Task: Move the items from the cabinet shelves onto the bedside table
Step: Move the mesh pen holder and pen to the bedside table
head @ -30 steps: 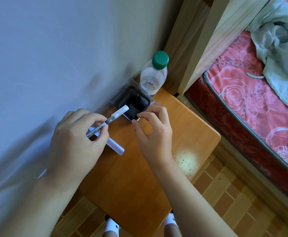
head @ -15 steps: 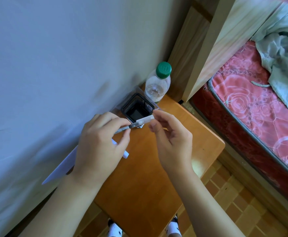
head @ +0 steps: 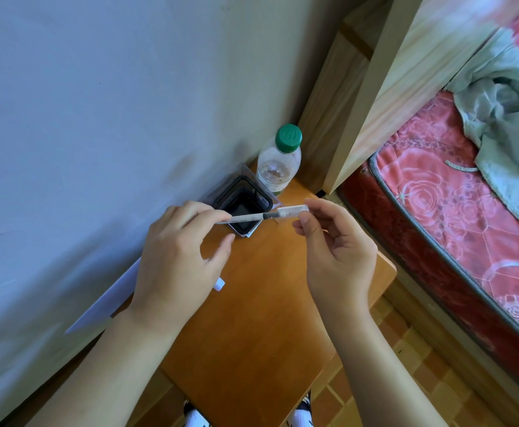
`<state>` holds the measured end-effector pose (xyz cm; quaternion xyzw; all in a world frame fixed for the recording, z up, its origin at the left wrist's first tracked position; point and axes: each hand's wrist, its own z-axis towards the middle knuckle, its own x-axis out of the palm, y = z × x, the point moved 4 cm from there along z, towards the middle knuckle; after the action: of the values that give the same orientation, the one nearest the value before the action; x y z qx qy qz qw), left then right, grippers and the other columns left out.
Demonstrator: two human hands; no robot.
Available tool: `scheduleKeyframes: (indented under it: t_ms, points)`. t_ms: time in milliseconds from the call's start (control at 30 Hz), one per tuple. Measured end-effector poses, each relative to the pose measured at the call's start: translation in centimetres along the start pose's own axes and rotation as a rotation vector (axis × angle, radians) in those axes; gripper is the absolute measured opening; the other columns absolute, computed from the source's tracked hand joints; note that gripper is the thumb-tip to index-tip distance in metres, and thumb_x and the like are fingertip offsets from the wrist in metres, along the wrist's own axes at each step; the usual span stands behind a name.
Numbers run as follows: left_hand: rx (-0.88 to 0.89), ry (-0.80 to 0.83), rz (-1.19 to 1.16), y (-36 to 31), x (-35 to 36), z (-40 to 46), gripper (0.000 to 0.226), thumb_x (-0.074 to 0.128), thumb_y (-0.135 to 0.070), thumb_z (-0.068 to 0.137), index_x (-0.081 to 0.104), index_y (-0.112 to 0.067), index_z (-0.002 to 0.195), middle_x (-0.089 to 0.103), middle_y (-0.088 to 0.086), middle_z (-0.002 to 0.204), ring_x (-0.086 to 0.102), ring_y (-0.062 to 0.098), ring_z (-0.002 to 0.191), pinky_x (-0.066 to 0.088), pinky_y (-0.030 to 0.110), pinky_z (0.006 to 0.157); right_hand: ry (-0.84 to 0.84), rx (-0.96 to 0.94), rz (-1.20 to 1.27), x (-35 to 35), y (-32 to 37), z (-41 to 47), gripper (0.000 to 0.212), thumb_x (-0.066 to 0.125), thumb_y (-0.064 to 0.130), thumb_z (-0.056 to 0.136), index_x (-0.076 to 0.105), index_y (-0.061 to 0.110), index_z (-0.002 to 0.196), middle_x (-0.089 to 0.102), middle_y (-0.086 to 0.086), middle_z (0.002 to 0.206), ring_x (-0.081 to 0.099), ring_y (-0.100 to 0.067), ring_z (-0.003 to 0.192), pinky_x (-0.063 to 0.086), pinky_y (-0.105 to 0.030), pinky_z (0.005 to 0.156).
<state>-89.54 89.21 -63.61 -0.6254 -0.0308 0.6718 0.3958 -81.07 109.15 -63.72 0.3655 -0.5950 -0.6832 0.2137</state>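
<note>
Pinching a pen [head: 262, 215] (capped) between left hand [head: 178, 266], right hand [head: 338, 257], above mesh holder [head: 242, 200].

The scene is being seen from one head-worn wide-angle camera only, which is being pointed forward and steeply down. The wooden counter [head: 252, 349] is being viewed from close above, with the wall [head: 98, 118] at left and the bed [head: 452, 226] at right.
</note>
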Motion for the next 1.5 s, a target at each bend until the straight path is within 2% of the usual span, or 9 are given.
scheduleKeyframes:
  t_ms: [133,267,400,500,700,967,1200,1367,1500]
  points:
    - [-0.030,-0.003,0.021,1.0,0.3,-0.2,0.022,0.074,-0.022,0.090,0.075,-0.017,0.112,0.067,-0.003,0.110,0.058,0.024,0.097,0.052,0.045,0.084,-0.004,-0.010,-0.010,0.3,0.1,0.1,0.032,0.071,0.011,0.100,0.068,0.041,0.109,0.075,0.009,0.097,0.075,-0.021,0.092,0.061,-0.033,0.084]
    - [-0.115,0.030,0.047,1.9,0.5,-0.4,0.037,0.081,-0.020,0.089,0.072,-0.016,0.124,0.062,0.001,0.128,0.057,0.027,0.112,0.054,0.045,0.091,-0.001,-0.053,-0.078,0.7,0.0,0.2,0.032,0.071,0.015,0.101,0.065,0.045,0.110,0.075,0.008,0.100,0.074,-0.018,0.096,0.062,-0.035,0.084]
    - [-0.206,0.107,0.050,2.6,1.0,-0.9,0.060,0.079,-0.029,0.088,0.058,-0.016,0.143,0.057,0.004,0.143,0.056,0.029,0.126,0.053,0.045,0.096,0.031,-0.085,-0.189,1.3,-0.8,0.3,0.015,0.070,0.013,0.101,0.073,0.020,0.114,0.074,0.006,0.101,0.072,-0.013,0.097,0.062,-0.031,0.084]
    - [-0.282,0.140,-0.005,3.0,1.2,-1.5,0.069,0.079,-0.030,0.090,0.049,-0.017,0.150,0.059,0.003,0.144,0.055,0.025,0.130,0.052,0.042,0.096,0.072,-0.099,-0.226,1.9,-1.2,0.4,0.015,0.070,0.009,0.101,0.074,0.011,0.116,0.073,0.005,0.102,0.070,-0.010,0.097,0.059,-0.023,0.084]
    - [-0.283,0.190,0.004,3.1,1.4,-1.6,0.067,0.079,-0.034,0.089,0.052,-0.018,0.149,0.060,0.001,0.144,0.057,0.026,0.131,0.053,0.045,0.097,0.117,-0.144,-0.282,3.2,-1.3,0.3,0.017,0.069,0.009,0.101,0.074,0.008,0.118,0.072,0.004,0.104,0.067,-0.003,0.099,0.053,-0.013,0.085]
    - [-0.292,0.201,0.007,3.3,1.5,-1.7,0.067,0.080,-0.036,0.088,0.054,-0.022,0.148,0.057,-0.005,0.146,0.054,0.020,0.131,0.053,0.041,0.092,0.144,-0.198,-0.359,4.3,-1.9,0.5,0.016,0.070,0.008,0.100,0.074,0.009,0.115,0.073,0.001,0.102,0.068,-0.011,0.092,0.055,-0.018,0.080]
    - [-0.272,0.203,0.005,3.5,1.3,-1.7,0.067,0.080,-0.035,0.087,0.054,-0.020,0.148,0.058,-0.002,0.146,0.057,0.024,0.131,0.056,0.044,0.093,0.140,-0.167,-0.343,4.8,-2.4,0.7,0.021,0.069,0.005,0.100,0.074,0.009,0.120,0.073,0.001,0.112,0.069,-0.008,0.103,0.060,-0.025,0.091]
    - [-0.268,0.216,-0.012,3.6,1.2,-1.8,0.067,0.078,-0.037,0.089,0.054,-0.018,0.149,0.056,0.001,0.150,0.056,0.026,0.135,0.057,0.047,0.096,0.130,-0.184,-0.364,4.9,-2.0,0.3,0.022,0.068,0.002,0.100,0.075,0.007,0.120,0.068,-0.002,0.126,0.067,-0.010,0.113,0.061,-0.029,0.092]
    - [-0.263,0.188,0.000,3.3,0.9,-1.9,0.065,0.078,-0.035,0.088,0.056,-0.018,0.147,0.057,0.000,0.149,0.055,0.025,0.134,0.055,0.046,0.097,0.132,-0.189,-0.349,4.4,-1.8,0.0,0.021,0.069,0.002,0.099,0.075,0.006,0.119,0.067,-0.003,0.128,0.068,-0.011,0.112,0.061,-0.029,0.090]
